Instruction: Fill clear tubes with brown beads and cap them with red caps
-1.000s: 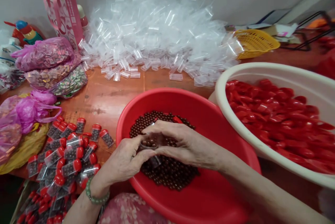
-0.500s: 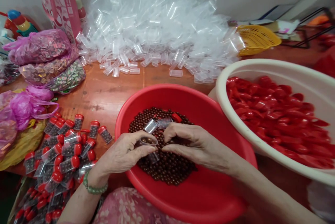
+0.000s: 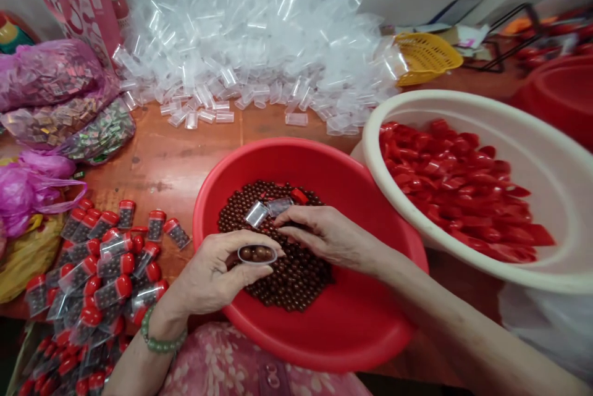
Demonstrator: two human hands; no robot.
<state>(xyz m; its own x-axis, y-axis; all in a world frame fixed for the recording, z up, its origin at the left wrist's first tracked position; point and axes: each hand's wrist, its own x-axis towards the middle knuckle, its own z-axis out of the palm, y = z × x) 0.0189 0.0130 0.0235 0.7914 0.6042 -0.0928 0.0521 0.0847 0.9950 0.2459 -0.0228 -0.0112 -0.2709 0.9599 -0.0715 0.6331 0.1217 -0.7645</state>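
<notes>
My left hand (image 3: 217, 269) is closed around a small clear plastic container (image 3: 252, 262). Its oval mouth faces up at me, and brown balls show inside. Just to the right, my right hand (image 3: 319, 235) hovers low over a heap of shiny brown balls (image 3: 296, 288) in a red basin (image 3: 365, 328). Its thumb and fingertips are drawn together; what lies between them, if anything, is hidden. Beyond the fingertips, two clear containers (image 3: 256, 214) and a red cap (image 3: 299, 196) rest on the balls.
Filled red-capped containers (image 3: 109, 266) lie piled at left, beside bags of small packets (image 3: 50, 75). A heap of clear containers (image 3: 259, 31) covers the back of the table. To the right, a white basin (image 3: 569, 198) holds red caps (image 3: 445, 180); a yellow basket (image 3: 426, 56) stands behind.
The view has swung a little to the right. In my left hand the container's mouth has turned more toward me. My right hand's fingertips have shifted slightly away, toward the loose clear containers.
</notes>
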